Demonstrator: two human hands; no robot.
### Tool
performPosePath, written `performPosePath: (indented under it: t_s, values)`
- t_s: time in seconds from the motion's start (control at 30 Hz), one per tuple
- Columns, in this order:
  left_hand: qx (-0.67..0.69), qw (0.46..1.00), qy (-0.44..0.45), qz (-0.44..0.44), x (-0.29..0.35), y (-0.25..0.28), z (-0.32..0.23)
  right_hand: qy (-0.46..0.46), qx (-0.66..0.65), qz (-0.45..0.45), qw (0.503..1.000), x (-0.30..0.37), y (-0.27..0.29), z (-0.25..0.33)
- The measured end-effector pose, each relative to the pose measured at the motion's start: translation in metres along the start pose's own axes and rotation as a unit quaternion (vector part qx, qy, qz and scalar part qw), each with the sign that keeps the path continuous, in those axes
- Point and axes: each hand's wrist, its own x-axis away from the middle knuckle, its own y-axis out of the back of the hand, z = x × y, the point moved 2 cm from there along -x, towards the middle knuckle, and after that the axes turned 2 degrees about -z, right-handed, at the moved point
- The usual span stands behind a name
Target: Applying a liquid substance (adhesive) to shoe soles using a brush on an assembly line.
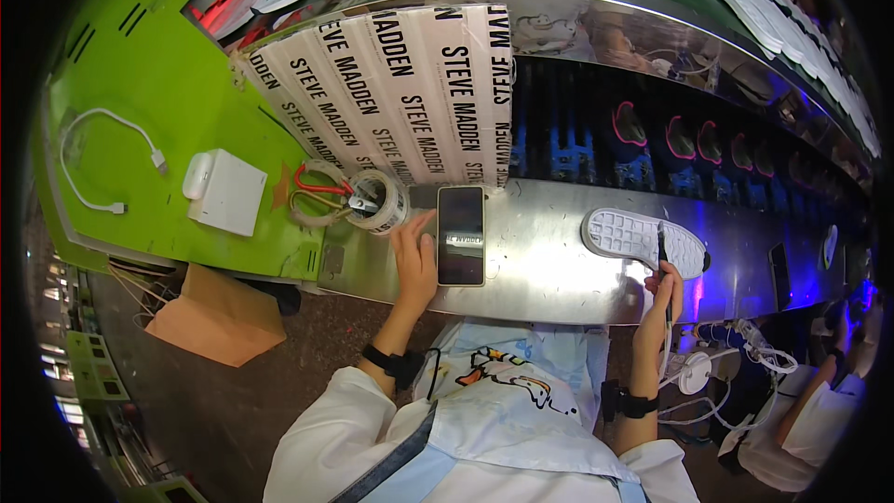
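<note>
My left hand point(414, 256) lies on the metal bench with its fingers stretched out, right beside the left edge of a phone point(461, 236). Whether the fingertips touch the phone I cannot tell. The phone is dark-screened and lies face up. In my right hand point(662, 303) is a slim brush point(662, 244) with a dark tip, held like a pen. Its tip reaches over a white shoe sole point(619, 234), which lies with its gridded hollow side up. A thin pale line runs down from the brush past my wrist.
Left of the phone stand tape rolls point(380, 208) with red-handled scissors point(321, 182) by them. A printed cardboard panel point(391, 98) rises behind. On the green surface lie a white box point(226, 191) and a white cable point(102, 114). Dark racks run behind the bench; another person point(819, 410) sits at right.
</note>
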Motion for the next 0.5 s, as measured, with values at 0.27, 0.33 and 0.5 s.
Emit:
performPosePath:
  t_s: [0.27,0.33,0.5]
  values:
    - [0.01,1.0,0.005,-0.009,0.003,-0.001,-0.003,0.182,0.129,-0.003,0.975,0.001,-0.012,-0.018]
    - [0.014,1.0,0.009,-0.009,0.003,-0.001,-0.005,0.173,0.124,-0.004,0.977,0.002,-0.011,-0.014]
    - [0.023,0.999,0.011,-0.026,0.002,0.001,-0.009,0.182,0.138,0.002,0.974,0.005,-0.012,-0.009]
